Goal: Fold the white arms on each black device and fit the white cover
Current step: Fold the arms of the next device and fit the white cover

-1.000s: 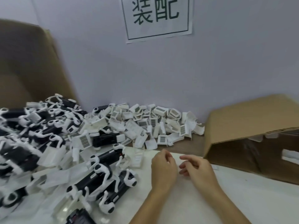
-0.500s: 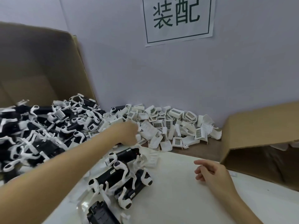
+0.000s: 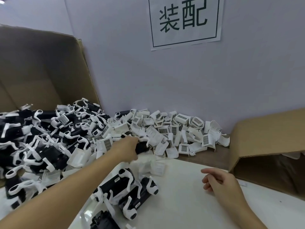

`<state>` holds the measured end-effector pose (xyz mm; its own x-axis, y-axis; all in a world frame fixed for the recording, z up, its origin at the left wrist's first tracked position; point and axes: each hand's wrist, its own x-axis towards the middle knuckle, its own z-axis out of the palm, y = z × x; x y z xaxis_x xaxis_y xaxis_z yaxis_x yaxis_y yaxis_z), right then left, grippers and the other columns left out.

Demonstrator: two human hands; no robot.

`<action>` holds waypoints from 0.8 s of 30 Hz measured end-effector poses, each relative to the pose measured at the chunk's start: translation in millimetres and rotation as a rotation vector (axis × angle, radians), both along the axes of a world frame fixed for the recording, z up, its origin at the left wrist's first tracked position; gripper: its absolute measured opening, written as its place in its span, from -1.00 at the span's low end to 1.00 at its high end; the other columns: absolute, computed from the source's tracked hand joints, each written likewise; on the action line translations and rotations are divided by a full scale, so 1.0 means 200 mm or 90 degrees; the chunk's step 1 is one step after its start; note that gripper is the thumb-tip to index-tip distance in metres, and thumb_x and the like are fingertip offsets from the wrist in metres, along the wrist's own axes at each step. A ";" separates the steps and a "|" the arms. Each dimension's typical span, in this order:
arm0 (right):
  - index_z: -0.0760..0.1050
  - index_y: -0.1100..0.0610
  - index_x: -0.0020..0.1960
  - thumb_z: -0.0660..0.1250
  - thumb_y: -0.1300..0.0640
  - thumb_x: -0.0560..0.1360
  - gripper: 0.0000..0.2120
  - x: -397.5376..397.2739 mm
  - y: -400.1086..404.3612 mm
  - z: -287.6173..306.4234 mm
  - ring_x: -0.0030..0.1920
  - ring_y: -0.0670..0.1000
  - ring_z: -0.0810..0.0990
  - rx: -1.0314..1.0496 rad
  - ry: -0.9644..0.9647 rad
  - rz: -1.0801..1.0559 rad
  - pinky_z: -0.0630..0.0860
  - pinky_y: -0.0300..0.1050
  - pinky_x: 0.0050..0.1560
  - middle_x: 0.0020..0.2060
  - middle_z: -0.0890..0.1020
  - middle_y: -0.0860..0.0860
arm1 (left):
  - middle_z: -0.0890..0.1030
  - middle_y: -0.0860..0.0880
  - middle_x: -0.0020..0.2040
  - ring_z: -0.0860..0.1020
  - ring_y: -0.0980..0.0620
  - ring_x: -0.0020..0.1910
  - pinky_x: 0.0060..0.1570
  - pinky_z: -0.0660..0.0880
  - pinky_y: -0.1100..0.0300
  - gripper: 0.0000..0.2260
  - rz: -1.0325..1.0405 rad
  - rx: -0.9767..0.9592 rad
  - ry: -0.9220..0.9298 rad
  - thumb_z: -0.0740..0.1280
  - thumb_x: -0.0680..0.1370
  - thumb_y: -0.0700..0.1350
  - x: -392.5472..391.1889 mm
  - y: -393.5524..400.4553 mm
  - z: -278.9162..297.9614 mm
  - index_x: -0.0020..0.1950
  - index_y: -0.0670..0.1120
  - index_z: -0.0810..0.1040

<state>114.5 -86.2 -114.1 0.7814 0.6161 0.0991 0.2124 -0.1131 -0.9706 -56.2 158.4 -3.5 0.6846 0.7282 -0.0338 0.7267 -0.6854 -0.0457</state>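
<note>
White plastic everywhere: a heap of small white plastic covers with gridded labels [image 3: 175, 134] lies against the pale wall, and that heap is our landmark. Left of it, spilling out of a tall open brown cardboard box [image 3: 41, 70], sits a bigger tangle of black devices with white arms [image 3: 49, 138].

Left hand [image 3: 130, 147] is stretched out to the near-left edge of the cover heap, and its fingers are wrapped round one black device body [image 3: 142, 147]. The device is blurred, so how its white arms lie I cannot tell. Right hand [image 3: 219, 180] hangs over the white desk [image 3: 181, 204] in front of the heap, toward its right side, fingers loosely curled, nothing in it.

Nearer the camera than the heap, on the desk, lie two black cylindrical devices with white arms [image 3: 128, 190] side by side and touching, with a third black device [image 3: 104, 220] at the bottom edge of the view, partly cut off.

Right of the heap, a low brown cardboard box lying on its side [image 3: 267, 138] opens toward the desk. Above the heap, a white paper sign with two green characters [image 3: 183, 20] is stuck on the wall.
</note>
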 end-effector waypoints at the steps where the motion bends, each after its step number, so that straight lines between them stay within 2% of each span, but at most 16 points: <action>1: 0.66 0.08 -0.04 0.19 0.38 0.60 -0.67 0.00 0.00 0.00 -0.33 0.01 0.66 0.002 -0.002 0.001 0.53 -0.27 -0.36 -0.33 0.67 0.02 | 0.52 -0.01 -0.02 0.55 -0.08 -0.08 -0.17 0.44 0.10 -0.70 -0.016 0.044 -0.045 0.38 0.50 -0.10 0.02 -0.02 0.04 0.18 -0.05 0.38; 3: 0.66 0.08 -0.04 0.19 0.38 0.60 -0.67 0.01 0.01 -0.01 -0.33 0.01 0.66 0.008 -0.006 0.000 0.53 -0.26 -0.35 -0.33 0.67 0.02 | 0.55 -0.06 0.01 0.54 -0.12 -0.03 -0.17 0.36 0.09 -0.61 -0.061 0.134 -0.130 0.34 0.53 -0.11 0.07 -0.07 0.11 0.31 -0.09 0.32; 5: 0.66 0.08 -0.04 0.19 0.38 0.60 -0.67 0.01 0.01 -0.02 -0.33 0.00 0.66 0.015 -0.008 0.002 0.53 -0.24 -0.33 -0.33 0.68 0.02 | 0.58 -0.07 0.06 0.55 -0.15 0.07 -0.11 0.35 0.05 -0.63 -0.091 0.142 -0.246 0.33 0.55 -0.13 0.12 -0.15 0.17 0.32 -0.09 0.33; 6: 0.67 0.08 -0.04 0.20 0.38 0.60 -0.67 0.01 0.01 -0.02 -0.33 0.00 0.66 0.021 -0.008 0.003 0.53 -0.24 -0.32 -0.33 0.68 0.02 | 0.57 -0.06 0.09 0.53 -0.14 0.16 0.00 0.38 0.02 -0.60 -0.100 0.124 -0.299 0.36 0.55 -0.12 0.15 -0.20 0.18 0.35 -0.06 0.35; 8: 0.67 0.11 -0.03 0.20 0.39 0.60 -0.68 0.02 0.01 -0.02 -0.32 0.00 0.66 0.044 -0.001 0.002 0.54 -0.24 -0.30 -0.32 0.68 0.04 | 0.55 -0.04 0.24 0.43 -0.12 0.30 0.26 0.29 -0.05 -0.48 -0.118 0.117 -0.370 0.46 0.50 -0.08 0.20 -0.31 0.18 0.43 0.02 0.39; 9: 0.67 0.12 -0.02 0.20 0.38 0.61 -0.69 0.02 0.00 -0.02 -0.30 0.00 0.67 0.060 0.006 0.001 0.54 -0.22 -0.28 -0.30 0.69 0.06 | 0.54 -0.03 0.25 0.40 -0.10 0.30 0.29 0.24 -0.05 -0.47 -0.131 0.124 -0.402 0.49 0.48 -0.10 0.23 -0.37 0.14 0.42 0.05 0.44; 12: 0.67 0.15 0.00 0.17 0.25 0.66 -0.71 0.03 0.00 -0.01 -0.22 0.09 0.69 0.134 0.078 0.013 0.54 -0.07 -0.20 -0.22 0.71 0.12 | 0.58 0.00 0.15 0.41 -0.07 0.21 0.18 0.25 0.07 -0.53 -0.190 0.088 -0.511 0.50 0.43 -0.27 0.31 -0.54 -0.07 0.28 0.05 0.58; 14: 0.66 0.19 0.03 0.12 0.10 0.68 -0.65 0.02 0.01 0.00 -0.14 0.18 0.70 0.176 0.152 0.024 0.53 0.03 -0.13 -0.17 0.73 0.16 | 0.61 0.02 0.15 0.44 -0.03 0.21 0.18 0.29 0.15 -0.52 -0.229 0.045 -0.549 0.48 0.42 -0.34 0.36 -0.63 -0.23 0.27 0.02 0.61; 17: 0.72 0.15 -0.05 0.13 -0.11 0.60 -0.53 0.02 0.01 -0.01 -0.04 0.18 0.69 0.194 0.150 0.054 0.55 0.09 0.00 -0.12 0.73 0.20 | 0.65 -0.02 0.08 0.51 -0.05 0.14 0.14 0.45 0.08 -0.67 -0.279 -0.012 -0.618 0.47 0.40 -0.30 0.43 -0.70 -0.42 0.13 -0.05 0.69; 19: 0.70 0.16 -0.07 0.16 -0.14 0.54 -0.54 0.01 0.00 -0.01 -0.06 0.16 0.68 0.206 0.092 0.090 0.57 0.05 -0.02 -0.15 0.71 0.22 | 0.64 -0.02 0.06 0.52 -0.06 0.14 0.09 0.50 0.04 -0.76 -0.295 0.006 -0.665 0.47 0.40 -0.23 0.46 -0.70 -0.50 0.05 -0.06 0.69; 21: 0.67 0.11 0.03 0.24 -0.11 0.52 -0.64 0.01 0.00 0.00 -0.03 0.08 0.68 0.200 0.027 0.109 0.58 -0.06 -0.03 -0.09 0.71 0.13 | 0.62 0.00 0.08 0.50 -0.04 0.19 0.13 0.50 0.07 -0.77 -0.317 0.042 -0.683 0.47 0.41 -0.18 0.49 -0.68 -0.54 0.06 -0.04 0.68; 22: 0.64 0.06 0.10 0.29 -0.06 0.51 -0.72 0.01 0.00 0.00 0.01 -0.01 0.68 0.184 -0.004 0.107 0.59 -0.17 -0.02 -0.04 0.72 0.03 | 0.61 0.01 0.10 0.48 -0.03 0.23 0.18 0.49 0.08 -0.77 -0.331 0.042 -0.682 0.44 0.43 -0.15 0.49 -0.68 -0.55 0.09 -0.04 0.67; 24: 0.61 0.05 0.17 0.36 0.12 0.55 -0.80 0.02 0.00 0.00 0.05 -0.13 0.67 0.158 -0.050 0.090 0.56 -0.26 0.04 -0.01 0.72 -0.10 | 0.62 0.00 0.19 0.45 -0.02 0.35 0.33 0.42 0.08 -0.71 -0.358 0.015 -0.674 0.31 0.50 -0.10 0.49 -0.68 -0.55 0.19 -0.06 0.64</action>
<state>118.7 -87.0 -113.5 0.6730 0.6681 0.3174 0.2852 0.1615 -0.9448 40.9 22.2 -114.5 0.5868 0.3109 0.7477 0.0094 -0.9259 0.3776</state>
